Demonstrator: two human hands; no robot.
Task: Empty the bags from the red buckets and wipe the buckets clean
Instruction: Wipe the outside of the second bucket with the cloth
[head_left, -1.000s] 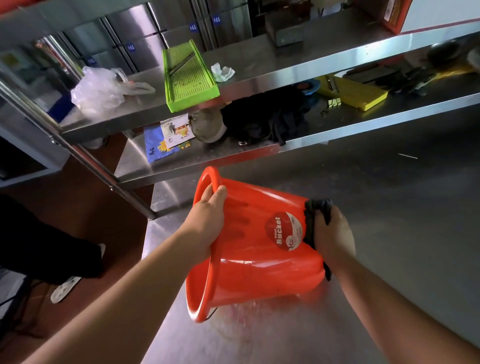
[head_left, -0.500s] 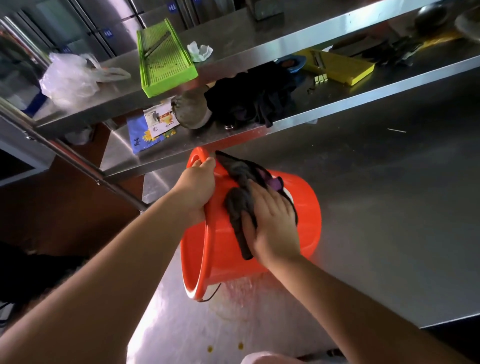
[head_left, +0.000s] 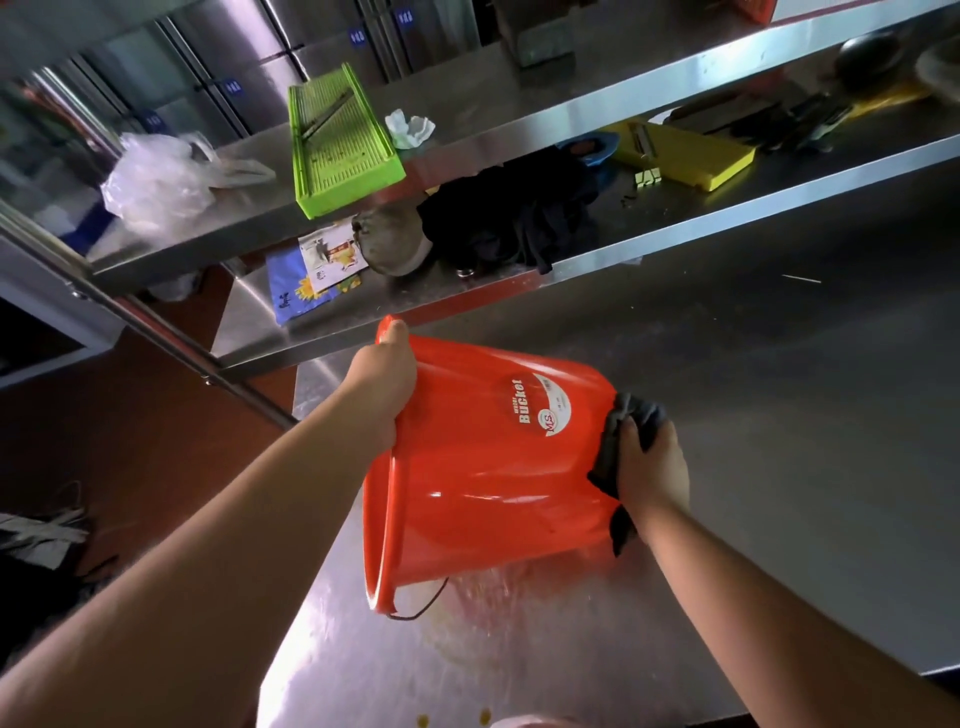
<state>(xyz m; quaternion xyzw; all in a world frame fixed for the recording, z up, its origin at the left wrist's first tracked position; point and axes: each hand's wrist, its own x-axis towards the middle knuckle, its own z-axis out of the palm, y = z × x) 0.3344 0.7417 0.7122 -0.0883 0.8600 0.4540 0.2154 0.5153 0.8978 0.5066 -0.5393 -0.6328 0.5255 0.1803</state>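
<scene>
Item: red bucket (head_left: 483, 467). I see it lying on its side on the steel surface (head_left: 779, 415), near that surface's left end. Its long axis runs left to right; the open mouth faces left, toward the floor side, and the base faces right. The thin wire handle (head_left: 421, 608) hangs loose below the rim at the lowest point.

Left hand (head_left: 382, 387): I see it gripping the top of the bucket's rim, fingers curled over the lip to the inside, back of the hand toward me.

Right hand (head_left: 649, 462): clenched on a dark cloth (head_left: 618, 447), which it presses against the bucket's base end. Part of the cloth bunches above the fingers and a tail of it hangs below the wrist.

Condition of the bucket: glossy orange-red plastic, with a round red-and-white label (head_left: 540, 405) reading "Bucket" on the upper wall near the base. The surface beneath it carries a wet, smeared patch tinged with the bucket's colour, and two small yellow spots lie closer to me.

Also present: two-tier steel shelf (head_left: 519, 119) behind the bucket. Upper tier holds a green slicer (head_left: 343, 145), a clear plastic bag (head_left: 156, 182) and a crumpled white tissue (head_left: 410, 127). Lower tier holds a yellow slicer (head_left: 691, 156), dark fabric (head_left: 509, 218) and printed packets (head_left: 311, 275).
</scene>
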